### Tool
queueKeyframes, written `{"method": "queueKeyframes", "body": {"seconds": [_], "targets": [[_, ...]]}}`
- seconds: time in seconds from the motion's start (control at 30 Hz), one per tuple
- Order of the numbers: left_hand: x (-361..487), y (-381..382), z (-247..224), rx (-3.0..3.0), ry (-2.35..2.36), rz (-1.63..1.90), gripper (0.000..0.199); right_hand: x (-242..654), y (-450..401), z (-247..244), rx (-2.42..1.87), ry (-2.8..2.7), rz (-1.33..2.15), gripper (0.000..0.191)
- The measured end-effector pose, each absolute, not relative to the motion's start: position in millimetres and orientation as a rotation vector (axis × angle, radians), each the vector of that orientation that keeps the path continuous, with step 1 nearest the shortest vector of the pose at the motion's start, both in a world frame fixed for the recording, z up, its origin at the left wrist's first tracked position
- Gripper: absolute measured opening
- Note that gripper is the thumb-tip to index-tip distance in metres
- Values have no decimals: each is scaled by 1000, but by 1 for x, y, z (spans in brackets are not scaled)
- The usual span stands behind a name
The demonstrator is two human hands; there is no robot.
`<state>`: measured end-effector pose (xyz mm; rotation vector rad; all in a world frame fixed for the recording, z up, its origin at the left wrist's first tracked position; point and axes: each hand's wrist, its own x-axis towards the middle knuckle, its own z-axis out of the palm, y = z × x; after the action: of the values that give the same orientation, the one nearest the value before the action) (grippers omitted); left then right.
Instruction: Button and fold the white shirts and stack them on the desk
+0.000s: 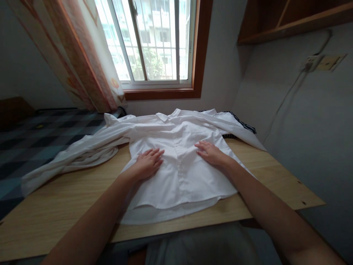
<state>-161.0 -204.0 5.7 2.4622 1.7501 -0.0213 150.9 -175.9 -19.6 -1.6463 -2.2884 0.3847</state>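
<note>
A white button-up shirt (171, 184) lies spread front side up on a wooden board, its collar toward the window and its hem toward me. Both sleeves stretch out to the sides; the left one reaches over the board's edge onto the bed. My left hand (149, 162) rests flat on the left half of the shirt front, fingers extended. On the other side of the button line, my right hand (211, 152) lies flat on the cloth, fingers pointing inward. Neither hand grips the fabric.
The wooden board (275, 176) carries the shirt. Behind the right sleeve shows dark striped cloth (242, 125). A checked bed cover (49, 129) is at left, a curtain (74, 48) and window (160, 44) ahead. A cable hangs from the wall socket (313, 62) at right.
</note>
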Motion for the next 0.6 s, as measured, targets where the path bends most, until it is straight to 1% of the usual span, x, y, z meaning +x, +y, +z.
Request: {"method": "queueKeyframes", "body": {"seconds": [0.07, 0.13, 0.23, 0.33, 0.47, 0.6], "targets": [[-157, -211, 8, 2367, 1806, -169, 63, 151, -178, -21, -1799, -2338, 436, 56], [-157, -218, 8, 2341, 1844, -199, 65, 153, -182, -20, -1870, -2386, 449, 60], [-170, -227, 0, 2436, 1841, -116, 66, 161, -190, -17, -1887, -2449, 424, 63], [-195, -233, -10, 2606, 1696, 56, 62, 176, -199, -18, -1836, -2500, 379, 66], [-220, -247, -8, 2697, 1486, 206, 53, 195, -213, -23, -1660, -2524, 288, 62], [-223, -280, 10, 2699, 1387, 243, 50, 202, -236, -16, -1397, -2499, 294, 48]]}}
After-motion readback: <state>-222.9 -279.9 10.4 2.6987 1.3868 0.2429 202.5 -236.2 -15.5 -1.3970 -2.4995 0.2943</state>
